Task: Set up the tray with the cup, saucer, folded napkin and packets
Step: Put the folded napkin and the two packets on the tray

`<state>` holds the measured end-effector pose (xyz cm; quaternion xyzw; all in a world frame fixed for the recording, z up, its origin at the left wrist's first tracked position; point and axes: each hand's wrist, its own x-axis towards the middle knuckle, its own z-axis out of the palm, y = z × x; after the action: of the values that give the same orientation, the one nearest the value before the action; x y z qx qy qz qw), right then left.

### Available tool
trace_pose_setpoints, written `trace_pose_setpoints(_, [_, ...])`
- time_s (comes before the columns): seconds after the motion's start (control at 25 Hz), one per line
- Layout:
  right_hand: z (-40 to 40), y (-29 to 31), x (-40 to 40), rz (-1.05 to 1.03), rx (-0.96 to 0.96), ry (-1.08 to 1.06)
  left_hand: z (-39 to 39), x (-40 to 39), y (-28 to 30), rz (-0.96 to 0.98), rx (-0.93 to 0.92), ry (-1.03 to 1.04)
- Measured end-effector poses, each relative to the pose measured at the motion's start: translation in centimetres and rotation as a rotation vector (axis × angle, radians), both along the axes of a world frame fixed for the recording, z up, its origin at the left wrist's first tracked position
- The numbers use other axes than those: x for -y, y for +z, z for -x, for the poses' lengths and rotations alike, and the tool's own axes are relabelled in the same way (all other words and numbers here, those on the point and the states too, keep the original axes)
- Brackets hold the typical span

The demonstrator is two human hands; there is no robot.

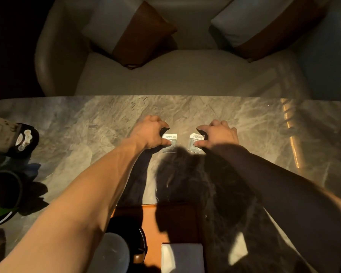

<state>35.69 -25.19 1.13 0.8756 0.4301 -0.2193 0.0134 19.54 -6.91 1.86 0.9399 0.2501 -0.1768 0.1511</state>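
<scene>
- Both arms are stretched out to about 12 o'clock from the tray, each hand on its own packet lying flat on the marble table (67, 125).
- Left hand (149, 133) has its fingers curled down over the left packet (169, 142), thumb tip pressing on its near half. Looks like it's pinning or starting to pinch it, not lifting yet. I can't tell if the fingers are actually closed on it.
- Right hand (220, 134) is the same deal on the right packet (195, 143): thumb on the film, index finger hooked past the far edge, grip not clearly closed.
- Thin flat sachets on smooth stone are annoying, so I'd slide each one a bit toward 6 o'clock or lever an edge up with the thumb, then pinch it instead of clawing straight down.
- They then need to come back to the orange tray (152, 217) at 6 o'clock, right under the person's chest.
- On the tray, the cup (114, 251) sits on a dark saucer (143, 239) at its 9 o'clock side, and the folded napkin (182, 257) sits at 3 o'clock. The free spot is the far strip, so I'd drop the packets there side by side.
- Lighting is dim and warm, with heavy arm shadows across the middle of the table.
- Past the table at 12 o'clock is a pale sofa (165, 75) with two cushions.
</scene>
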Motion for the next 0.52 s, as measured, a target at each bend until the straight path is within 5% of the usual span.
trace_pose_setpoints(0.52, [2.6,-0.5,-0.3,-0.132,-0.06,-0.11,0.5,2.2,-1.8,0.08,0.127,0.173])
